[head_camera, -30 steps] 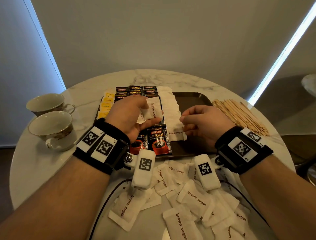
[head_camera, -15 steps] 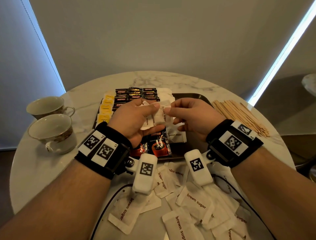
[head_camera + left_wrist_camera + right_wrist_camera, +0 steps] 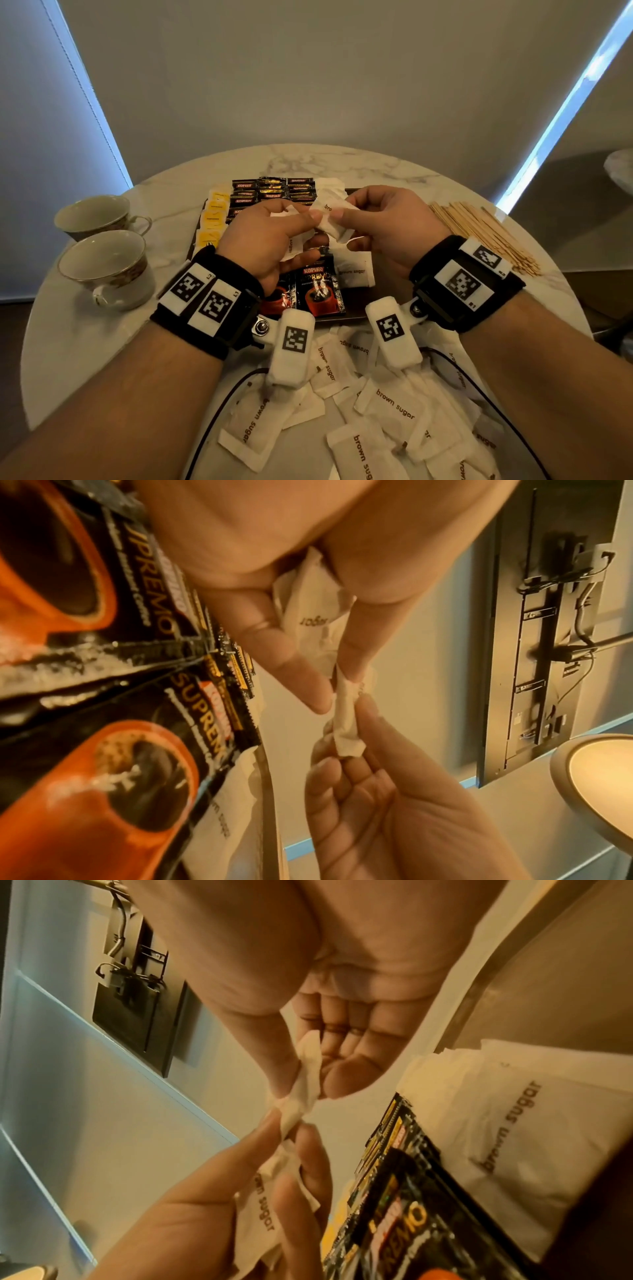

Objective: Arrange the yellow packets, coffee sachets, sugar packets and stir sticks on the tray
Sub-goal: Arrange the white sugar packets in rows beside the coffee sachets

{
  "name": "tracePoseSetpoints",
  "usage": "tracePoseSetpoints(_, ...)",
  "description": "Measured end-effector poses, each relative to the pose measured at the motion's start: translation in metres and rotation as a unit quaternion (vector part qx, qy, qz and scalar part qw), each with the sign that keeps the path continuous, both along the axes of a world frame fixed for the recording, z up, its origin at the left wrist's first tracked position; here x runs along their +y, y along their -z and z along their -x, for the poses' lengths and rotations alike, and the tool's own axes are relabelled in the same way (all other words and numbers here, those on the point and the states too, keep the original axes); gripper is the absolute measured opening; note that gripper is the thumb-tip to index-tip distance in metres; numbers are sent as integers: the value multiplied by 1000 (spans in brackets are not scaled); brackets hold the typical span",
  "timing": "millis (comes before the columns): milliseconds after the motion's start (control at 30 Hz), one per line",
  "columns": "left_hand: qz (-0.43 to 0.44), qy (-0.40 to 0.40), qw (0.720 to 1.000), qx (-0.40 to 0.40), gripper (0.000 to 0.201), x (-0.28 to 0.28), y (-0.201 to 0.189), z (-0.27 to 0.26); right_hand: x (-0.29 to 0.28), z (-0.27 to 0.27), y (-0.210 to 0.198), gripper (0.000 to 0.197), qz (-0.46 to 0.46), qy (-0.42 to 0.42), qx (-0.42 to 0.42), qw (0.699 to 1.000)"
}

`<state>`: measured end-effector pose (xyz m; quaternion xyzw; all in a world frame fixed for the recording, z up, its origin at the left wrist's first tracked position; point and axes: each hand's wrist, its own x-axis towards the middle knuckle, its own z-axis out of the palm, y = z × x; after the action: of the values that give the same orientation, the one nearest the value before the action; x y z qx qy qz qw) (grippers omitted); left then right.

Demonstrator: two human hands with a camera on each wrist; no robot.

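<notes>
My left hand (image 3: 305, 224) holds a small stack of white brown-sugar packets (image 3: 293, 245) above the dark tray (image 3: 388, 296). Its thumb and finger pinch one end of a single sugar packet (image 3: 330, 219). My right hand (image 3: 344, 219) pinches that packet's other end; both wrist views show the packet (image 3: 346, 723) (image 3: 303, 1088) stretched between the two hands. On the tray lie yellow packets (image 3: 214, 219) at the left, coffee sachets (image 3: 270, 190) beside them, then a row of sugar packets (image 3: 352, 274). Stir sticks (image 3: 479, 233) lie on the table to the right of the tray.
Several loose sugar packets (image 3: 383, 407) are scattered on the marble table (image 3: 68, 342) near me, under my wrists. Two teacups (image 3: 102, 267) (image 3: 92, 216) stand at the left. The right half of the tray is bare. Cables run across the near edge.
My right hand left the tray's sugar row, moved up and left, and took hold of a packet held out by my left hand. Both hands have risen a little.
</notes>
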<state>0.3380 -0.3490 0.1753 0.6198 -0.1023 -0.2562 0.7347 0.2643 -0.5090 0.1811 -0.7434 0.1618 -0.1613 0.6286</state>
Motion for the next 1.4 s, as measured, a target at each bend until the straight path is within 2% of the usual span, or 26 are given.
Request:
tracePoseSetpoints(133,6,5,1000,12,12,-1,0,1,-1,5,-1,7,-42,32,-7,999)
tracePoseSetpoints(233,-1,16,1000,25,7,-1,0,1,-5,12,3,8,-33,47,16,998)
tracePoseSetpoints(367,36,-19,997,58,20,-1,-3,-5,-15,23,10,10,-17,66,98,993)
tracePoseSetpoints(533,101,-29,990,90,40,-1,-1,-12,-20,31,18,12,-10,52,205,977)
tracePoseSetpoints(767,106,-33,990,87,47,-3,0,-12,-19,27,17,10,48,24,256,965)
tracePoseSetpoints(1000,91,-15,991,96,26,0,-6,-8,-20,25,18,16,91,25,247,964)
tracePoseSetpoints(1167,87,-9,991,99,33,1,-6,-8,-18,25,17,14,101,32,244,964)
tracePoseSetpoints(1300,90,-9,991,98,45,0,-5,-9,-19,28,14,10,133,70,189,970)
tracePoseSetpoints(1400,84,-9,993,77,47,-1,-3,-9,-14,28,13,4,91,57,154,982)
